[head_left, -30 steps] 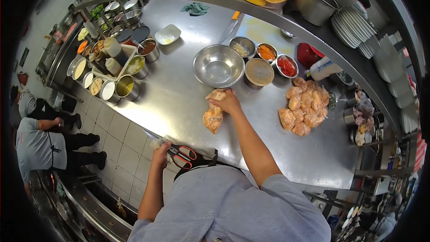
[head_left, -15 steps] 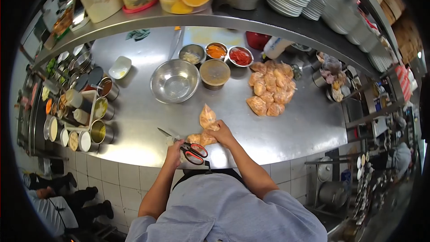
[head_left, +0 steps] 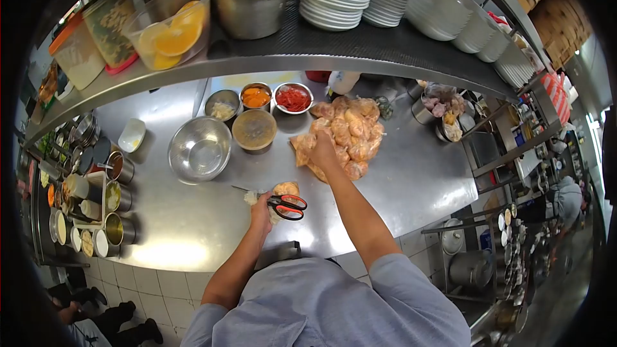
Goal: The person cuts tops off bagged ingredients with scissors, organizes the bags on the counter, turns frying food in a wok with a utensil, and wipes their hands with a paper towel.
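My left hand [head_left: 261, 213] is closed around scissors [head_left: 288, 207] with black and orange handles, its blade pointing left over the steel counter. Crumpled clear plastic shows around its fingers. One small knotted plastic bag of orange food [head_left: 286, 189] lies beside the scissors, partly behind them. My right hand [head_left: 323, 151] reaches out to the left side of a pile of similar bags [head_left: 355, 127]. Its fingers are closed on a bag of orange food [head_left: 301, 147] at the pile's edge; the fingertips are partly hidden.
Left of the pile stand a perforated steel bowl [head_left: 200, 150], a lidded tub [head_left: 254, 131] and steel bowls of red strips [head_left: 293, 98] and orange pieces [head_left: 256, 96]. Sauce containers line the left edge. Overhead, a shelf [head_left: 270, 64] carries plates and tubs.
My right hand has gone from beside the scissors forward and right to the pile. One bag remains near the scissors. The left hand still holds them, and the camera view has shifted.
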The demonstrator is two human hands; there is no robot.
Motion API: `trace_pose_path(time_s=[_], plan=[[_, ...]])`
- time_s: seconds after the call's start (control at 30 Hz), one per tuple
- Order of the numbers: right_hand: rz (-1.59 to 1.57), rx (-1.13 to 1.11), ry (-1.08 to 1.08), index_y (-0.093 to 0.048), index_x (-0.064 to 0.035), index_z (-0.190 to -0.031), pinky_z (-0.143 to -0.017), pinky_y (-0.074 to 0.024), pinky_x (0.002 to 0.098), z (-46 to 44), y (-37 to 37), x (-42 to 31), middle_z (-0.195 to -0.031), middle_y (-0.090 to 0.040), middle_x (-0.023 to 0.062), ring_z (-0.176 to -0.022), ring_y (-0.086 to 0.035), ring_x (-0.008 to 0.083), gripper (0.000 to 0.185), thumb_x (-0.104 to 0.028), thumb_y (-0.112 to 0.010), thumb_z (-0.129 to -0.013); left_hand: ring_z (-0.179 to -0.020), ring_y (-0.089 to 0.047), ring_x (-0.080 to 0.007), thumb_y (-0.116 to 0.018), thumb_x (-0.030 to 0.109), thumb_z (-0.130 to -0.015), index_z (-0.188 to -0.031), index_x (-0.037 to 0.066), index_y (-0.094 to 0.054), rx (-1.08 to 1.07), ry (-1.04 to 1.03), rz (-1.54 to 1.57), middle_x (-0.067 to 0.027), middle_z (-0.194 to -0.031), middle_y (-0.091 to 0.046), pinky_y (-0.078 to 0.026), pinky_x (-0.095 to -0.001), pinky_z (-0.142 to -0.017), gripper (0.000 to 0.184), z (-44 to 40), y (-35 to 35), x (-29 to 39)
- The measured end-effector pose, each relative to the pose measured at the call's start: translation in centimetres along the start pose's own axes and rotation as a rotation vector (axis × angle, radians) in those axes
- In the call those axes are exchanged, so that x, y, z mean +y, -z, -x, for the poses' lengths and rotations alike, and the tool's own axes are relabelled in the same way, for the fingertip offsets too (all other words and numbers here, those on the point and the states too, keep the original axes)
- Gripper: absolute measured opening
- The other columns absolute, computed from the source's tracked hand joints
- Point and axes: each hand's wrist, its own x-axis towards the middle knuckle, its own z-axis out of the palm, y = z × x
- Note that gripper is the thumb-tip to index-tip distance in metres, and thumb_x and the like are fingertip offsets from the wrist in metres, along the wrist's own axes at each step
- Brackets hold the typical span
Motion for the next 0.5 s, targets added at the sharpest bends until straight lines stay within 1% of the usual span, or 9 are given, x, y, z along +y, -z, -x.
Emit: trace_pose_path(time_s=[0.03, 0.1, 0.13, 0.2, 0.27, 0.33, 0.43, 0.47, 0.5], plan=[[0.002, 0.005, 0.001, -0.05, 0.0015, -0.114, -0.086, -0.0465, 0.0425, -0.5, -0.1, 0.4, -0.11, -0.057, 0.0246, -0.101, -0.056, 0.0388, 0.058, -0.026, -0.077, -0.071, -0.075, -0.063, -0.0235, -0.062, 0.024, -0.084, -0.095, 0.004, -0.057, -0.006, -0.001, 0.0, -0.0086, -0.085, -0.062, -0.056, -0.0391, -0.072, 0.023, -0.4, -0.4, -0.3], [0.184, 0.215, 0.298, -0.049, 0.0003, -0.122, -0.094, -0.0429, 0.0432, -0.7, -0.4, 0.0, -0.117, -0.054, 0.0254, -0.112, -0.05, 0.0389, 0.062, -0.025, -0.074, -0.072, -0.073, -0.062, -0.0196, -0.065, 0.022, -0.083, -0.09, 0.004, -0.061, 0.012, 0.004, 0.027, -0.0059, -0.082, -0.063, -0.052, -0.035, -0.07, 0.02, -1.1, -0.9, -0.7], [0.036, -0.162, 0.03, -0.049, -0.0043, -0.127, -0.102, -0.0365, 0.046, 0.2, 0.4, -1.4, -0.127, -0.05, 0.023, -0.122, -0.043, 0.04, 0.062, -0.024, -0.072, -0.073, -0.073, -0.062, -0.0197, -0.065, 0.022, -0.082, -0.09, 0.004, -0.061, 0.022, 0.005, 0.03, -0.0058, -0.082, -0.063, -0.052, -0.0352, -0.07, 0.02, -1.1, -1.1, -0.7], [0.439, -0.46, 0.542, -0.05, -0.0119, -0.131, -0.108, -0.0293, 0.0508, 3.1, -1.0, 0.1, -0.139, -0.042, 0.0169, -0.131, -0.033, 0.0398, 0.061, -0.023, -0.069, -0.074, -0.074, -0.062, -0.0201, -0.066, 0.022, -0.082, -0.09, 0.005, -0.061, 0.036, -0.009, 0.053, -0.0055, -0.082, -0.063, -0.052, -0.0357, -0.072, 0.02, -0.8, -0.7, -0.7], [0.304, -0.492, 0.646, -0.049, -0.0181, -0.134, -0.11, -0.0235, 0.0554, 7.2, -1.7, 1.4, -0.148, -0.033, 0.0108, -0.137, -0.027, 0.0385, 0.063, -0.027, -0.07, -0.075, -0.074, -0.062, -0.0204, -0.065, 0.022, -0.082, -0.09, 0.005, -0.061, 0.03, -0.017, 0.081, -0.0059, -0.081, -0.063, -0.052, -0.0357, -0.072, 0.019, -1.0, 1.1, -1.0], [0.197, -0.643, 0.52, -0.047, -0.0217, -0.137, -0.11, -0.0222, 0.0547, 9.8, -1.4, 0.4, -0.151, -0.028, 0.0078, -0.139, -0.022, 0.0375, 0.067, -0.029, -0.072, -0.075, -0.073, -0.062, -0.0208, -0.065, 0.021, -0.082, -0.09, 0.006, -0.061, 0.018, 0.0, 0.065, -0.0065, -0.079, -0.063, -0.052, -0.0358, -0.07, 0.018, -0.3, 2.7, -1.1], [0.159, -0.472, 0.538, -0.048, -0.0203, -0.135, -0.101, -0.0339, 0.0513, 11.3, -3.8, 0.2, -0.144, -0.036, 0.0084, -0.131, -0.034, 0.0336, 0.071, -0.032, -0.076, -0.071, -0.07, -0.062, -0.0209, -0.064, 0.02, -0.082, -0.089, 0.004, -0.062, 0.037, 0.018, 0.025, -0.0068, -0.079, -0.063, -0.052, -0.0355, -0.065, 0.017, 2.8, 4.0, -0.2], [0.175, -0.44, 0.522, -0.051, -0.0168, -0.129, -0.093, -0.0394, 0.048, 11.1, -3.9, 0.1, -0.135, -0.044, 0.0078, -0.123, -0.041, 0.0307, 0.07, -0.032, -0.079, -0.067, -0.069, -0.062, -0.0211, -0.064, 0.021, -0.082, -0.088, 0.005, -0.061, 0.058, 0.002, -0.016, -0.0069, -0.078, -0.062, -0.052, -0.0354, -0.064, 0.017, 3.5, 4.3, -0.1], [0.179, -0.426, 0.494, -0.053, -0.0148, -0.125, -0.091, -0.0405, 0.047, 10.6, -4.0, -0.3, -0.133, -0.045, 0.0074, -0.121, -0.042, 0.03, 0.067, -0.031, -0.079, -0.066, -0.069, -0.061, -0.0212, -0.063, 0.022, -0.083, -0.087, 0.005, -0.059, 0.074, -0.015, -0.055, -0.0069, -0.077, -0.061, -0.052, -0.0354, -0.064, 0.018, 4.1, 4.7, -0.1]])
